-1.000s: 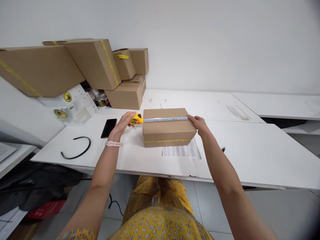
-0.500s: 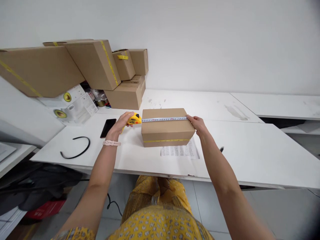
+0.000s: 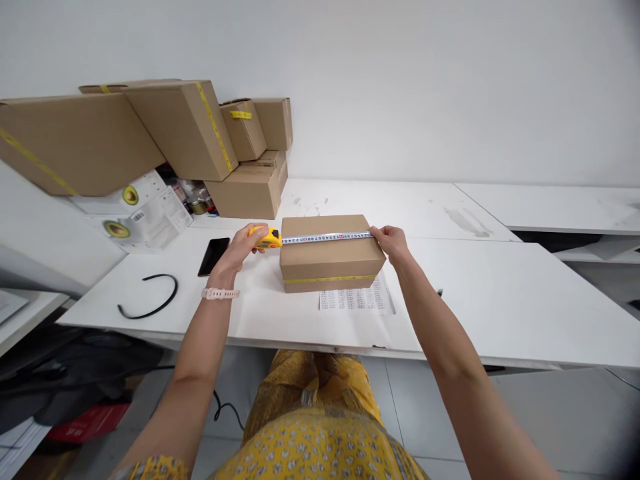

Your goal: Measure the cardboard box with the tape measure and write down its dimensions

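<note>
A closed cardboard box (image 3: pixel 330 257) with a yellow strip along its front stands on the white table (image 3: pixel 480 300). My left hand (image 3: pixel 242 245) is wrapped round the yellow case of a tape measure (image 3: pixel 267 238), just off the box's left edge. The white blade, marked with numbers, is pulled out straight across the top of the box. At the box's right top edge, the fingers of my right hand (image 3: pixel 391 241) pinch the blade's end. A printed sheet (image 3: pixel 355 302) lies partly under the box.
A phone (image 3: pixel 214 257) and a black headband-like hoop (image 3: pixel 173 293) lie to the left. Behind them are stacked cardboard boxes (image 3: pixel 245 192) and white cartons with avocado pictures (image 3: pixel 145 213). A small dark object (image 3: pixel 440 292) lies beside my right forearm.
The view has shifted slightly, so everything sits a little further left. Both hands keep hold of the tape measure across the box, with no other clear movement.
</note>
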The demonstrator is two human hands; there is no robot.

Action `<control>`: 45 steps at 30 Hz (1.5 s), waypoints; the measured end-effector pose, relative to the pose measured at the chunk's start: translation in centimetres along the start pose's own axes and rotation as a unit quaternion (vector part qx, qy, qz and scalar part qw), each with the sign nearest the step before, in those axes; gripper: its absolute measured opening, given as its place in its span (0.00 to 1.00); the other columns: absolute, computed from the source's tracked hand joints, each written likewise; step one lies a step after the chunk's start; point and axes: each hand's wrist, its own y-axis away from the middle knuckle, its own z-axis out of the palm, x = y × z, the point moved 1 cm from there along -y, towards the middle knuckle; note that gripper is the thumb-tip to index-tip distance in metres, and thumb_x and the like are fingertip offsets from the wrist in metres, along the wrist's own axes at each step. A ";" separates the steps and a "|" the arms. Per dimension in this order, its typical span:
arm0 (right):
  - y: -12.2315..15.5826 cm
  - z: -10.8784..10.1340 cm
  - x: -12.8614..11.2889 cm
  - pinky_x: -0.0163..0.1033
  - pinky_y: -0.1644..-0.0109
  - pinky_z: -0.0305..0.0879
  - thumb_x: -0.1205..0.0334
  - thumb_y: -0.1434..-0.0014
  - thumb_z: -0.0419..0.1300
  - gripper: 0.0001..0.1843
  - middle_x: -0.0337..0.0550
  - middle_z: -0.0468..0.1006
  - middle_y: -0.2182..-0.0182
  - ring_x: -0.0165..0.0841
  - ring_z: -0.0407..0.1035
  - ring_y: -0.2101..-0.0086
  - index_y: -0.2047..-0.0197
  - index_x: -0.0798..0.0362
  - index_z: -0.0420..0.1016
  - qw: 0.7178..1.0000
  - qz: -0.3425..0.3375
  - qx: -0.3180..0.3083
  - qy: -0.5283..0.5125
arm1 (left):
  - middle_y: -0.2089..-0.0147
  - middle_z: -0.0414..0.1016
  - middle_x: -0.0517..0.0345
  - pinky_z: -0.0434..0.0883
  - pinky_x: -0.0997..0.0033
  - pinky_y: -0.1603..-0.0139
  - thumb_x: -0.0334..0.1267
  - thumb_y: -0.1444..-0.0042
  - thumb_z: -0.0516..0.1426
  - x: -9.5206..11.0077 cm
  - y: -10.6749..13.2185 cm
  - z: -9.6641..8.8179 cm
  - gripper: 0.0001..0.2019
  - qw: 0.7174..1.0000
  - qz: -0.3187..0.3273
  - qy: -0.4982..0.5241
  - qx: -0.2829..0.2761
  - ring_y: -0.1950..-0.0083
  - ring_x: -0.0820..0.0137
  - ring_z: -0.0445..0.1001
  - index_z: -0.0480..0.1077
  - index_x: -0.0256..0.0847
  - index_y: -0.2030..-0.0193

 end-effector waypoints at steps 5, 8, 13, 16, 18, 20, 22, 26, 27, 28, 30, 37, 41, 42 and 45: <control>0.2 -0.9 -2.7 0.36 0.60 0.62 0.45 0.40 0.60 0.18 0.38 0.72 0.71 0.30 0.64 0.67 0.71 0.50 0.67 0.992 -0.111 0.018 -0.050 | 0.54 0.76 0.52 0.69 0.72 0.72 0.47 0.53 0.69 0.9 8.3 3.0 0.35 0.988 -0.017 0.050 -0.142 0.67 0.69 0.75 0.69 0.44 0.38; 0.3 0.7 -4.6 0.37 0.55 0.64 0.44 0.38 0.58 0.18 0.41 0.76 0.66 0.32 0.66 0.62 0.68 0.50 0.69 0.985 -0.161 -0.063 -0.001 | 0.51 0.74 0.49 0.76 0.67 0.66 0.46 0.49 0.68 0.1 13.8 8.6 0.29 0.926 -0.106 0.174 -0.317 0.63 0.66 0.79 0.69 0.44 0.40; -1.8 5.6 -6.6 0.45 0.47 0.64 0.49 0.37 0.56 0.15 0.47 0.78 0.59 0.41 0.66 0.53 0.66 0.51 0.74 0.949 -0.222 -0.168 0.148 | 0.50 0.72 0.50 0.79 0.63 0.62 0.52 0.50 0.69 0.8 16.2 16.2 0.27 0.873 -0.160 0.370 -0.275 0.63 0.65 0.81 0.68 0.42 0.49; -3.9 7.6 -6.8 0.48 0.43 0.62 0.50 0.35 0.54 0.16 0.50 0.79 0.56 0.43 0.65 0.50 0.66 0.51 0.74 0.946 -0.212 -0.155 0.193 | 0.52 0.73 0.50 0.80 0.63 0.65 0.57 0.51 0.68 2.0 14.0 17.4 0.28 0.890 -0.132 0.372 -0.229 0.64 0.64 0.81 0.71 0.39 0.52; -4.9 8.3 -6.5 0.47 0.43 0.61 0.51 0.35 0.53 0.16 0.50 0.80 0.56 0.42 0.66 0.50 0.65 0.51 0.75 0.948 -0.187 -0.146 0.213 | 0.55 0.74 0.50 0.79 0.64 0.67 0.60 0.51 0.67 2.2 12.5 17.4 0.28 0.892 -0.124 0.373 -0.222 0.67 0.65 0.81 0.72 0.38 0.56; -5.4 8.7 -6.0 0.45 0.45 0.61 0.50 0.36 0.55 0.15 0.49 0.80 0.59 0.41 0.67 0.53 0.65 0.51 0.76 0.948 -0.175 -0.142 0.223 | 0.57 0.75 0.50 0.79 0.65 0.68 0.61 0.51 0.66 2.0 11.7 17.5 0.28 0.891 -0.130 0.375 -0.219 0.67 0.65 0.81 0.72 0.37 0.57; -5.4 8.7 -5.5 0.43 0.48 0.62 0.48 0.38 0.58 0.15 0.46 0.80 0.62 0.40 0.69 0.56 0.65 0.50 0.77 0.947 -0.176 -0.149 0.225 | 0.56 0.76 0.49 0.79 0.64 0.67 0.60 0.51 0.66 1.6 11.6 17.7 0.28 0.891 -0.139 0.375 -0.212 0.67 0.64 0.81 0.72 0.37 0.56; -5.2 8.5 -4.9 0.41 0.54 0.62 0.47 0.37 0.56 0.17 0.43 0.79 0.68 0.38 0.69 0.61 0.67 0.50 0.77 0.941 -0.188 -0.159 0.233 | 0.52 0.75 0.49 0.80 0.63 0.67 0.60 0.51 0.66 1.7 12.6 18.4 0.27 0.893 -0.145 0.374 -0.203 0.67 0.64 0.81 0.72 0.38 0.55; -5.1 8.4 -4.9 0.41 0.54 0.62 0.47 0.37 0.56 0.17 0.43 0.79 0.69 0.38 0.68 0.62 0.66 0.50 0.77 0.940 -0.191 -0.158 0.236 | 0.51 0.75 0.49 0.80 0.63 0.67 0.60 0.51 0.66 1.9 12.9 18.5 0.27 0.894 -0.147 0.373 -0.200 0.67 0.64 0.81 0.72 0.39 0.55; -5.1 8.4 -4.9 0.41 0.54 0.62 0.47 0.37 0.56 0.17 0.43 0.78 0.69 0.38 0.68 0.62 0.66 0.50 0.77 0.939 -0.193 -0.157 0.238 | 0.51 0.74 0.49 0.80 0.63 0.67 0.60 0.51 0.66 2.0 13.0 18.7 0.27 0.894 -0.150 0.372 -0.198 0.67 0.65 0.81 0.72 0.39 0.55; -5.0 8.4 -4.9 0.41 0.54 0.62 0.47 0.37 0.56 0.17 0.44 0.79 0.68 0.38 0.68 0.61 0.66 0.50 0.77 0.938 -0.195 -0.158 0.239 | 0.50 0.74 0.48 0.80 0.63 0.67 0.59 0.52 0.66 2.4 13.2 19.0 0.27 0.895 -0.159 0.371 -0.192 0.67 0.66 0.81 0.71 0.40 0.55; -4.2 7.6 -6.1 0.42 0.52 0.64 0.41 0.36 0.55 0.21 0.46 0.80 0.64 0.39 0.69 0.59 0.61 0.51 0.77 0.957 -0.174 -0.184 0.145 | 0.51 0.73 0.48 0.79 0.65 0.70 0.58 0.52 0.67 3.1 13.3 18.4 0.27 0.905 -0.149 0.348 -0.195 0.67 0.66 0.79 0.70 0.39 0.55; -3.2 3.1 -6.1 0.41 0.50 0.65 0.35 0.32 0.45 0.30 0.48 0.80 0.54 0.38 0.71 0.54 0.48 0.49 0.74 0.976 -0.177 -0.127 0.004 | 0.51 0.73 0.51 0.80 0.65 0.66 0.54 0.53 0.68 1.4 14.7 15.1 0.30 0.946 -0.087 0.278 -0.140 0.62 0.64 0.80 0.67 0.45 0.47; -2.5 1.6 -5.6 0.40 0.50 0.64 0.35 0.31 0.43 0.31 0.49 0.80 0.53 0.38 0.71 0.53 0.48 0.49 0.74 0.980 -0.177 -0.095 -0.002 | 0.52 0.74 0.53 0.80 0.65 0.65 0.52 0.53 0.69 0.5 15.0 14.0 0.31 0.961 -0.069 0.248 -0.100 0.60 0.64 0.80 0.65 0.46 0.45; 0.5 -2.4 -2.5 0.41 0.48 0.62 0.37 0.31 0.42 0.30 0.48 0.81 0.61 0.39 0.72 0.55 0.50 0.50 0.75 0.982 -0.169 0.022 0.087 | 0.54 0.73 0.56 0.80 0.66 0.61 0.50 0.54 0.70 -2.5 15.3 11.1 0.36 0.984 -0.042 0.167 0.051 0.57 0.64 0.79 0.61 0.49 0.41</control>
